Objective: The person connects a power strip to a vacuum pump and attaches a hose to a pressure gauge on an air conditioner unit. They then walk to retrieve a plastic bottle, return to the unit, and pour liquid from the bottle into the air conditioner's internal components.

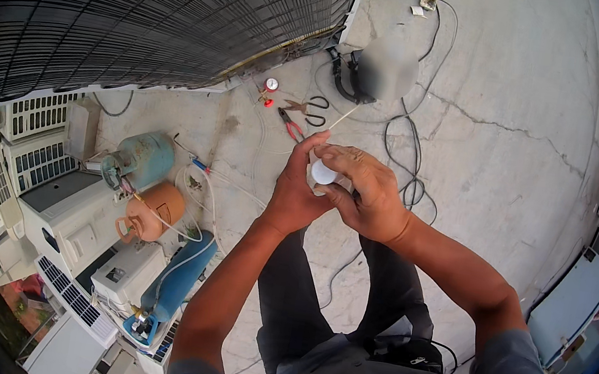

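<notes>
Between the left hand (294,192) and right hand (369,193) sits a held piece (324,173). From there I see pliers (292,126) between ten and eleven o'clock, a gauge (272,84) beyond them, shears (304,107) at eleven, a wire grille (171,8) at ten, cable (414,190) at three, and cylinders (165,203) from nine to eight with air-conditioner units (81,240) behind.

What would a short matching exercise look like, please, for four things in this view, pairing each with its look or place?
Things:
A. Scissors
B. Round white-topped object
C. Pliers
D. Pressure gauge

Looks or places:
1. Red-handled
2. White-faced, with a red rim
3. Black-handled, with wide loops
4. Between the left hand and the right hand

Pairs: A-3, B-4, C-1, D-2
</notes>
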Motion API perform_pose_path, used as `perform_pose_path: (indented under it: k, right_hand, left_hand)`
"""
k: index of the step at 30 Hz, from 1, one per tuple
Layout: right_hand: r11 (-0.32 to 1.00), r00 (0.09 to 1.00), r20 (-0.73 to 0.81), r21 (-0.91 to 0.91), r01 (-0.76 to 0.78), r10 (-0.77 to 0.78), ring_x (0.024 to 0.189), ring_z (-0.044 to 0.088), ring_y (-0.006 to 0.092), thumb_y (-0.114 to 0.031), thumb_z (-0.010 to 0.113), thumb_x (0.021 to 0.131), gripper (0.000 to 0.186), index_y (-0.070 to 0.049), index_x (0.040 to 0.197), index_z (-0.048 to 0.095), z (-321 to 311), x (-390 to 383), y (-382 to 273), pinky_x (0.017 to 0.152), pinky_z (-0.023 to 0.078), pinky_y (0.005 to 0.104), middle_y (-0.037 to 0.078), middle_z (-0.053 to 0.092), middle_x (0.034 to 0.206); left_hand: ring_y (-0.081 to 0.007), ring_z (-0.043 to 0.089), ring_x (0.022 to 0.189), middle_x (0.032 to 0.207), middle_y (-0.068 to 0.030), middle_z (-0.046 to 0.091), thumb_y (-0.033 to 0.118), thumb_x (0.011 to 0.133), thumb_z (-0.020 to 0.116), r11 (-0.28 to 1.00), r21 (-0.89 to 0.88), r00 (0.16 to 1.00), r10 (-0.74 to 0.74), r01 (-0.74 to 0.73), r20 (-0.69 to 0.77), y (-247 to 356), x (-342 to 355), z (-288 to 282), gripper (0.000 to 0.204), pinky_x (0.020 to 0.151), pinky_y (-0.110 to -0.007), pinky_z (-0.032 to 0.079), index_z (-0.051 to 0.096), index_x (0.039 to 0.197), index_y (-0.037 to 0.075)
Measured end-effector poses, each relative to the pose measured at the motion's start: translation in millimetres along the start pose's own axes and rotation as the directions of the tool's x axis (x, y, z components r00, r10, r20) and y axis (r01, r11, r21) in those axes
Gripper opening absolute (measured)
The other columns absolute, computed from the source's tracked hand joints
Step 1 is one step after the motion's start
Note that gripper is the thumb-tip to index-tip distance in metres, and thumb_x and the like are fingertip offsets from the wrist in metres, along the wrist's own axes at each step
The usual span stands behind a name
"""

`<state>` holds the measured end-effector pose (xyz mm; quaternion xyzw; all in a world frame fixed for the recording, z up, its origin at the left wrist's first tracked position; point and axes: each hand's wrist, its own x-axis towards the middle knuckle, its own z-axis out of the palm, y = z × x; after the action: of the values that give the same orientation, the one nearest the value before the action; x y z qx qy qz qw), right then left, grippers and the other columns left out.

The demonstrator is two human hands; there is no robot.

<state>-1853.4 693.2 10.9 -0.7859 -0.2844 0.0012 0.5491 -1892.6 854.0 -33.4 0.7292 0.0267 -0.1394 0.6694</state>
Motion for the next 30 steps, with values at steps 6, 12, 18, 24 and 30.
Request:
perform_pose_path:
  k: [6,12,18,24,30]
  right_hand:
    - [0.999,0.997,0.077,-0.032,-0.015,0.018,0.111,0.061,0.0362,-0.005,0.077,0.074,0.057,-0.001,0.125,0.053,41,9,140,0.092,0.051,0.0419,0.017,0.063,0.122]
    - [0.977,0.984,-0.002,-0.114,-0.178,0.179,0.112,0.058,0.0397,-0.008,0.075,0.074,0.066,-0.005,0.134,0.047,103,11,274,0.097,0.047,0.0417,0.019,0.059,0.126]
    - [0.798,0.781,0.19,-0.016,-0.603,0.594,0.095,0.066,0.0366,-0.022,0.081,0.071,0.057,0.003,0.116,0.058,147,-5,415,0.083,0.051,0.0402,0.021,0.067,0.101]
    - [0.628,0.586,0.243,-0.171,-0.759,0.773,0.076,0.07,0.0263,-0.026,0.082,0.071,0.043,0.003,0.099,0.067,175,-24,527,0.069,0.053,0.0371,0.018,0.071,0.086]
    - [0.426,0.393,0.227,-0.119,-0.897,0.891,0.079,0.07,0.0235,-0.028,0.081,0.078,0.042,0.0,0.107,0.068,171,-5,565,0.068,0.056,0.0378,0.012,0.07,0.093]
  left_hand:
    - [-0.0151,0.059,0.102,0.111,-0.0059,0.062,-0.005,0.081,0.066,0.991,-0.095,0.968,0.066,-0.092,-0.244,-133,96,0,0.036,0.09,-0.029,0.049,0.053,0.113,0.003]
    - [-0.0219,0.066,0.093,0.101,-0.0097,0.069,-0.003,0.082,0.064,0.966,0.259,0.964,0.052,0.018,-0.26,-247,169,-31,0.031,0.082,-0.032,0.051,0.063,0.112,0.004]
    - [-0.0161,0.065,0.09,0.098,-0.0078,0.071,0.003,0.083,0.069,0.956,0.266,0.987,-0.09,0.122,-0.13,-341,235,-42,0.027,0.08,-0.031,0.051,0.064,0.109,0.001]
    - [-0.0168,0.063,0.095,0.109,-0.0066,0.067,0.024,0.088,0.073,0.963,-0.091,0.967,-0.249,0.254,0.06,-424,290,-24,0.044,0.081,-0.033,0.051,0.058,0.123,0.003]
    - [-0.0196,0.064,0.099,0.108,-0.0093,0.068,0.034,0.087,0.072,0.949,-0.123,0.957,-0.283,0.289,0.066,-459,346,-11,0.047,0.085,-0.037,0.051,0.06,0.12,0.003]
